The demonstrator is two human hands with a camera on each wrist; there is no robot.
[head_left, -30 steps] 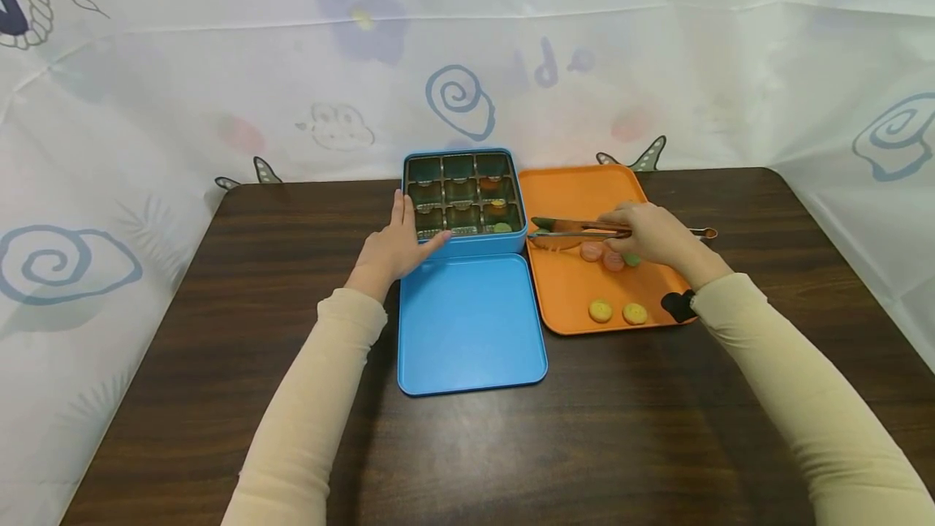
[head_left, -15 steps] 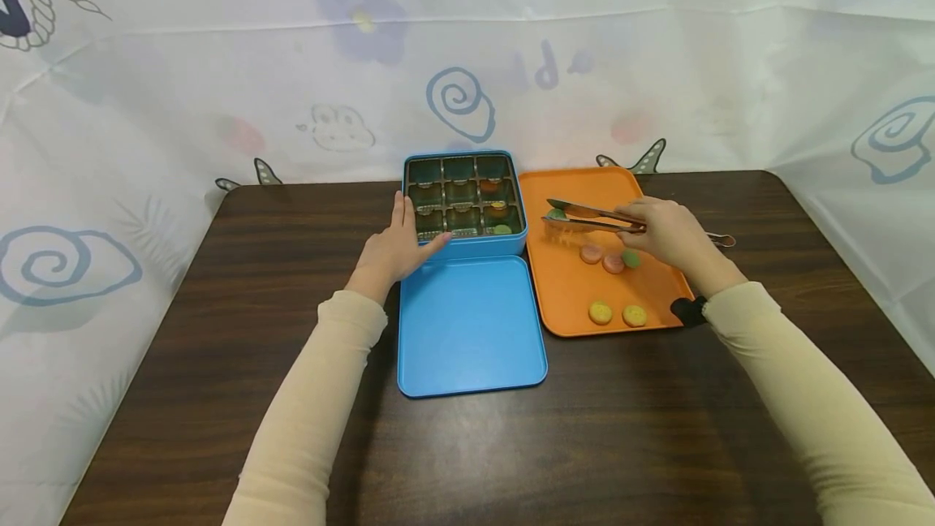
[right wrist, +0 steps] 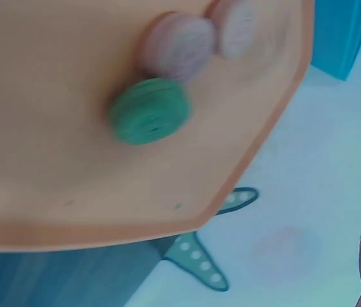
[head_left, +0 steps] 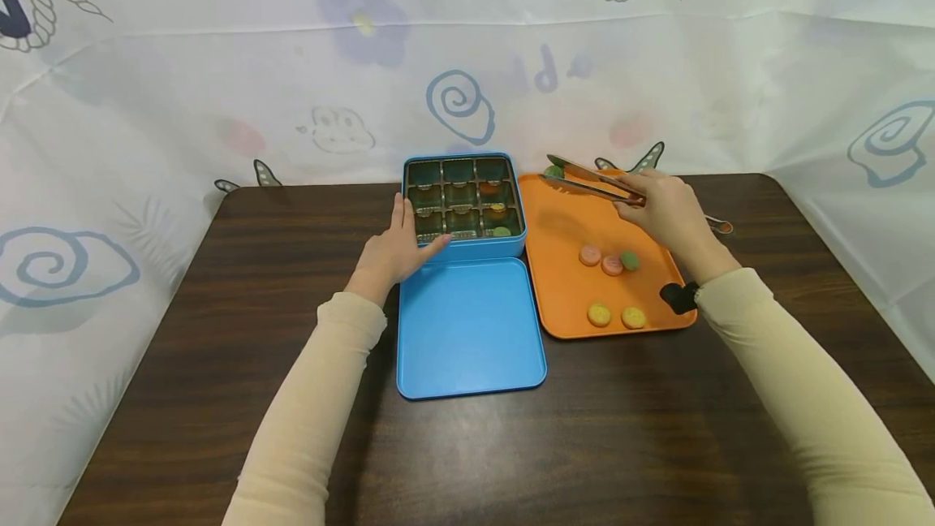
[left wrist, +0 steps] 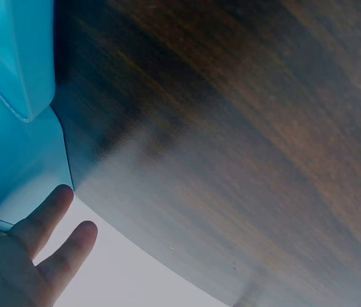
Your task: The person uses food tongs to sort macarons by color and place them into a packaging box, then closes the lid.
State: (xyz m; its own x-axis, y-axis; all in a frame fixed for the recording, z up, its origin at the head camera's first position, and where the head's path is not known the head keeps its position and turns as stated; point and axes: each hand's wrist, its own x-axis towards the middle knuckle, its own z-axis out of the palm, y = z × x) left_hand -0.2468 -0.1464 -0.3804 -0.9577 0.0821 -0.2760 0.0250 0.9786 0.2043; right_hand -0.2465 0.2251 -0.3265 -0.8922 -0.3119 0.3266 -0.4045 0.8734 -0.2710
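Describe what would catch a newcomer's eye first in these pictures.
The orange tray at right would probably strike first, then the blue box and lid to its left. In the head view, tongs in the right hand hold a green piece, seen near the tray's far edge.

Box [head_left: 478,249] at centre: bright blue outside, dark olive compartments; flat blue tray [head_left: 471,327] below. Right of centre: plain orange tray [head_left: 570,286] (paler, almost peach, in right wrist view), pink discs [head_left: 589,255], green discs [head_left: 630,260], yellow discs [head_left: 599,315]. Table [head_left: 628,437]: dark brown, streaked wood grain. Backdrop [head_left: 285,63]: white, printed with blue spiral shells, white-dotted green starfish. Sleeves [head_left: 307,404]: plain cream.
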